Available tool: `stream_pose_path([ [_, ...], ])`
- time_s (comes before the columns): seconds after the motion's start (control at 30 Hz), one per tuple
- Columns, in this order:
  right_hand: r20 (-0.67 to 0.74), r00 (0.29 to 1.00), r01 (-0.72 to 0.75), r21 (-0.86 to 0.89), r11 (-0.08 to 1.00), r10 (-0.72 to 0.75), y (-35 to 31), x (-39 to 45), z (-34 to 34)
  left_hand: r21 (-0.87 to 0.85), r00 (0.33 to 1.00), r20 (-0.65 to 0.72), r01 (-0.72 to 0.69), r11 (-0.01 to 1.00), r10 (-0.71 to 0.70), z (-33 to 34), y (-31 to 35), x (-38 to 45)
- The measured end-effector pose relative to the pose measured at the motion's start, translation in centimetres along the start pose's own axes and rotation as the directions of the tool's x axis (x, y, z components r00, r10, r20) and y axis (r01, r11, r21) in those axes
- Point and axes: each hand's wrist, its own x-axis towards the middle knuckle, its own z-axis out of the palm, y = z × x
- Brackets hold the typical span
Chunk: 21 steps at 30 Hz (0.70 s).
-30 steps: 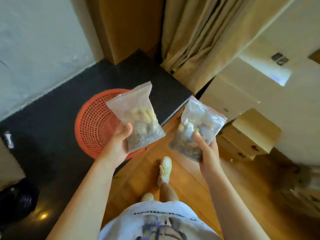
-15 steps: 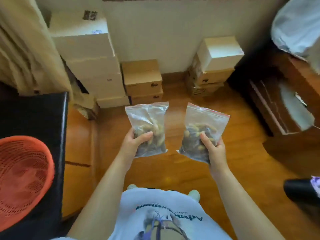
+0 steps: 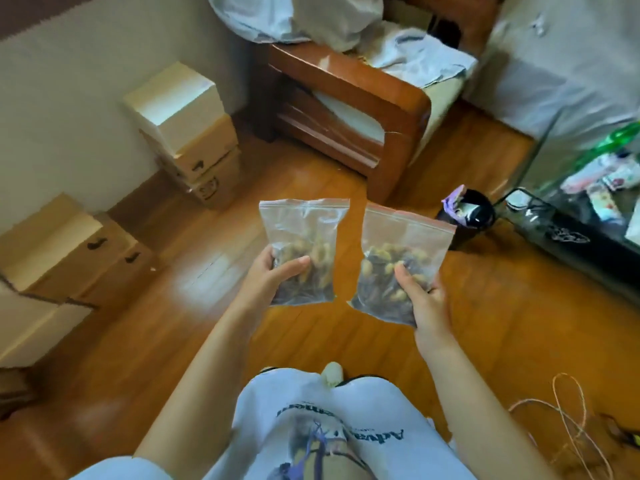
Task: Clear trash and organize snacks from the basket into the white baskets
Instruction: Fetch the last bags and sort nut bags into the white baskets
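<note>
I hold two clear zip bags of mixed nuts upright in front of me, above the wooden floor. My left hand (image 3: 268, 278) grips the left snack bag (image 3: 304, 233) by its lower part, thumb across the front. My right hand (image 3: 424, 299) grips the right snack bag (image 3: 403, 244), which has a red zip strip along the top. The two bags hang side by side, a small gap between them. No basket is in view.
Stacked cardboard boxes (image 3: 188, 133) stand along the wall at left, more boxes (image 3: 59, 251) nearer. A wooden armchair (image 3: 349, 109) with cloths stands ahead. A black bin (image 3: 465, 213) and a glass table (image 3: 585, 188) with packets are at right. A cord (image 3: 568, 420) lies on the floor.
My view has swung to the right: the orange basket and black counter have left the frame, the armchair, bin and glass table have come in. Both hands keep hold of their bags.
</note>
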Motion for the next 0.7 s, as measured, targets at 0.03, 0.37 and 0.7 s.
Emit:
stream_pose_path([
  [0.03, -0.027, 1.000, 0.016, 0.027, 1.000, -0.015, -0.4, 0.4, -1.5, 0.020, 0.999, 0.035, -0.004, 1.000, 0.003, 1.7, 0.3, 1.0],
  [0.37, -0.380, 0.924, 0.121, 0.193, 0.974, -0.039, -2.4, 5.5, -12.6, 0.168, 0.931, 0.361, -0.002, 0.986, -0.059, 16.3, 2.1, 10.4],
  [0.7, -0.618, 0.785, 0.198, 0.208, 0.958, -0.028, -9.1, 15.0, -21.5, 0.225, 0.777, 0.620, -0.042, 0.973, -0.110, 32.2, 6.6, 23.3],
])
